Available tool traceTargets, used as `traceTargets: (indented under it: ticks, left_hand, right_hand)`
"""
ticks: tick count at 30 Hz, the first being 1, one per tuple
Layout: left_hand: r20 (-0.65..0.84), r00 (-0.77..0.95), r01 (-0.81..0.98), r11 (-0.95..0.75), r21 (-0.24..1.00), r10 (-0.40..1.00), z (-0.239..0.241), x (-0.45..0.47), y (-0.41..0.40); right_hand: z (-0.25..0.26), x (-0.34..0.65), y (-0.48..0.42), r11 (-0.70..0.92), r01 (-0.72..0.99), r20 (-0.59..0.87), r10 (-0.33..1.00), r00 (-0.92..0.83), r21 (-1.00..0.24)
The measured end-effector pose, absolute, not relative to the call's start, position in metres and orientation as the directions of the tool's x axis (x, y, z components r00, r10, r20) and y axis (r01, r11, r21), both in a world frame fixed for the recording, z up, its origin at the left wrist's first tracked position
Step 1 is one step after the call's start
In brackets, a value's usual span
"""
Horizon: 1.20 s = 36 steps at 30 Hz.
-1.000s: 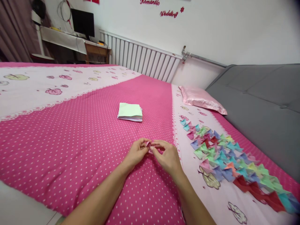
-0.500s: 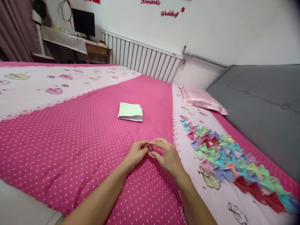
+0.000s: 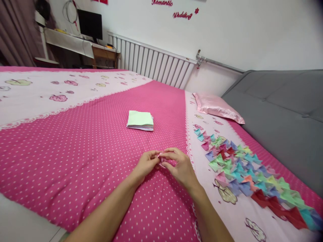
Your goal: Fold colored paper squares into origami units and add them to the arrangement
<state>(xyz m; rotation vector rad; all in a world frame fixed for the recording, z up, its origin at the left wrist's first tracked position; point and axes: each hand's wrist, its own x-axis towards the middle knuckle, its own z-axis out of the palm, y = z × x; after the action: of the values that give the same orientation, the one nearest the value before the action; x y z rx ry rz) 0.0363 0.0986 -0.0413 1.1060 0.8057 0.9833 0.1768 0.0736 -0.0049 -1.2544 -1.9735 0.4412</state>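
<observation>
My left hand and my right hand meet over the pink dotted bedspread. Both pinch a small pink folded paper piece between their fingertips; most of it is hidden by the fingers. A stack of square paper sheets with a pale green sheet on top lies further away, ahead of my hands. To the right of my right hand, many folded paper pieces in green, blue, pink, purple and red lie in a long band on the pale pink strip of the bedspread.
A pink satin pillow lies at the head of the bed beside a grey padded headboard. A white radiator runs along the far wall. A desk with a dark monitor stands at the back left.
My hands stay in the same spot; the fingers shift slightly on the pink paper piece, and my right hand's fingers have drawn a little closer over it.
</observation>
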Motion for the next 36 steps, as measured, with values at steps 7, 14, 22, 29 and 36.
traceTargets:
  ticks: [7,14,22,29,36]
  left_hand:
    - [-0.044,0.332,-0.335,0.162,0.928,0.942,-0.046,0.035,0.100]
    - [-0.057,0.326,-0.365,0.181,0.913,0.944,-0.046,0.035,0.100]
    - [-0.087,0.249,-0.313,0.166,0.935,0.964,-0.044,0.035,0.100]
    - [-0.093,0.204,-0.283,0.150,0.947,0.975,-0.038,0.037,0.096]
    - [-0.086,0.162,-0.216,0.121,0.969,0.983,-0.045,0.039,0.099]
  right_hand:
    - [-0.005,0.176,0.073,0.392,0.606,0.365,0.914,-0.175,-0.692]
    - [-0.005,0.175,0.072,0.324,0.572,0.301,0.944,-0.138,-0.754]
    - [-0.006,0.173,0.070,0.234,0.654,0.253,0.965,-0.067,-0.719]
    - [-0.008,0.169,0.070,0.214,0.757,0.295,0.955,-0.029,-0.617]
    - [-0.012,0.166,0.069,0.122,0.720,0.255,0.964,0.078,-0.683]
